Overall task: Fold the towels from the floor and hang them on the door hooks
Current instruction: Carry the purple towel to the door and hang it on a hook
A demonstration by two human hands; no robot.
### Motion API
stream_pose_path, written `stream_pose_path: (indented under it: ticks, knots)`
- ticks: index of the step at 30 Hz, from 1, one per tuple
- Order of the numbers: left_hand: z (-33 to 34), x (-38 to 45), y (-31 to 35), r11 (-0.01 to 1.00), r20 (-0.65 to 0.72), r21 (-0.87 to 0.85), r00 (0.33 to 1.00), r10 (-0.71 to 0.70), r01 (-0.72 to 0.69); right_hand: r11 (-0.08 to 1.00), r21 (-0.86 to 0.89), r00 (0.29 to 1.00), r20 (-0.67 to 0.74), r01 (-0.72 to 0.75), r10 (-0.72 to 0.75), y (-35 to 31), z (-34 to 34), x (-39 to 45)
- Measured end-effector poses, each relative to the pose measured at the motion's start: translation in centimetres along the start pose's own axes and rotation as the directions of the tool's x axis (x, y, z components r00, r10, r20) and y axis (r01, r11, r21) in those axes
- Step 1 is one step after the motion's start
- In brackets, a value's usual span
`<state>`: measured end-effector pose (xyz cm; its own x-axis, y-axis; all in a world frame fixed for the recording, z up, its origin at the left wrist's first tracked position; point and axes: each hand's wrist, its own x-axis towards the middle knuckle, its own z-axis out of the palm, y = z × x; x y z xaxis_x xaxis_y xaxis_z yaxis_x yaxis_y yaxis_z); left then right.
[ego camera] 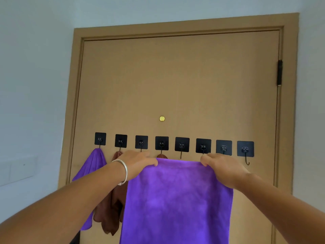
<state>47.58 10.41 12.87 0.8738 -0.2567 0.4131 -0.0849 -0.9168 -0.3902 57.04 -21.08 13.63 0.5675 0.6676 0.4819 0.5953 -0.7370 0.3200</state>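
Observation:
A purple towel hangs flat in front of the brown door, held up by its top corners. My left hand pinches the top left corner, and my right hand pinches the top right corner. The towel's top edge is just below a row of several black adhesive hooks. Another purple towel hangs from the leftmost hook. A brown towel hangs from the second hook, and a bit of brown cloth shows under the fourth hook.
The rightmost hook carries nothing. A brass peephole sits above the hooks. A black hinge is on the door's right edge. Pale walls flank the door frame, with a white switch panel on the left wall.

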Motion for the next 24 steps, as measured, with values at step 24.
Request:
stream_pose_path:
  ticks: [24]
  knots:
    - [6.0, 14.8, 1.1, 0.962, 0.237, 0.243, 0.954, -0.183, 0.124, 0.943, -0.332, 0.999, 0.024, -0.030, 0.040, 1.5, 7.7, 12.5]
